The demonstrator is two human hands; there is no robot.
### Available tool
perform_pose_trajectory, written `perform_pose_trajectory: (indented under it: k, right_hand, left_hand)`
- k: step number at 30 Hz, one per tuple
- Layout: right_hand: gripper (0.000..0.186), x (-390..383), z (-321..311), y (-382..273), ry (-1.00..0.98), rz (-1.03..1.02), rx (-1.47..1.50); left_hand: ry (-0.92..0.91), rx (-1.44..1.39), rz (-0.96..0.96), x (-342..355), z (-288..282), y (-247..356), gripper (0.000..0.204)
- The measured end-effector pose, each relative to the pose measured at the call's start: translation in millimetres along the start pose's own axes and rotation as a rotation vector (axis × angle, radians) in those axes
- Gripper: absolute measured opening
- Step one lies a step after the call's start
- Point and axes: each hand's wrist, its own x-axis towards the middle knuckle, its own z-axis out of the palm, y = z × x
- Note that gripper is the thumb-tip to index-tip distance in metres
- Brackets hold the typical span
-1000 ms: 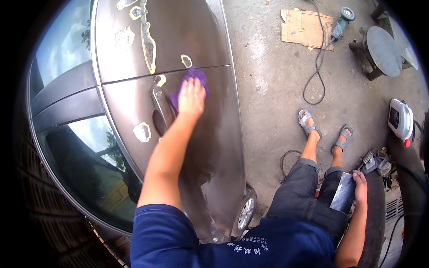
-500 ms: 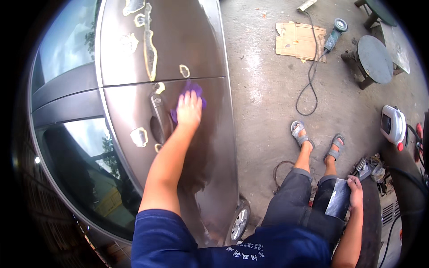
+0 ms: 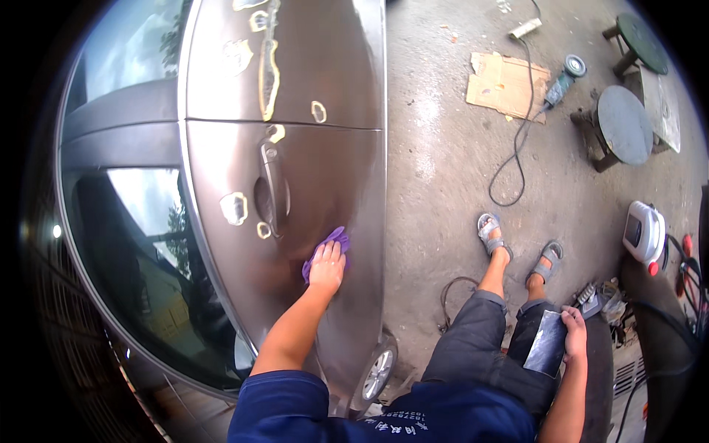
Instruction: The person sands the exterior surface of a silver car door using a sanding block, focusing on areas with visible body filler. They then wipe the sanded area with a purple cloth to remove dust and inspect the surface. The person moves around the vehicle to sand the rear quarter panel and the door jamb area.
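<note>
My left hand presses a crumpled purple cloth flat against the brown car door. It lies below and to the right of the door handle. Pale sanded spots with yellowish rims, among them one patch left of the handle, mark the paint. Low on the right, beside my thigh, my right hand grips the edge of a flat grey rectangular sheet; its exact kind is unclear.
On the concrete floor lie a corded angle grinder and a piece of cardboard. A round stool stands at the right, with a white-grey device nearer me. The car's wheel is low in the middle.
My left hand and the cloth have slid down the door toward me, from beside the handle to below it. The right hand still holds the sheet, and the view has shifted slightly.
</note>
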Motion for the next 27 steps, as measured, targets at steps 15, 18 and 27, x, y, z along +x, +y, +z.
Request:
perform_pose_trajectory:
  k: [15, 18, 27]
  right_hand:
    - [0.032, -21, -21, -61, -0.128, -0.178, -0.262]
    - [0.029, -25, -20, -61, -0.132, -0.204, -0.266]
    - [0.031, -37, 15, -37, -0.111, -0.222, -0.278]
  left_hand:
    - [0.797, -0.207, -0.889, -183, -70, -59, 0.07]
    - [0.961, -0.23, -1.001, -135, -97, -88, 0.068]
    - [0.817, 0.012, -0.517, -121, -121, -96, 0.046]
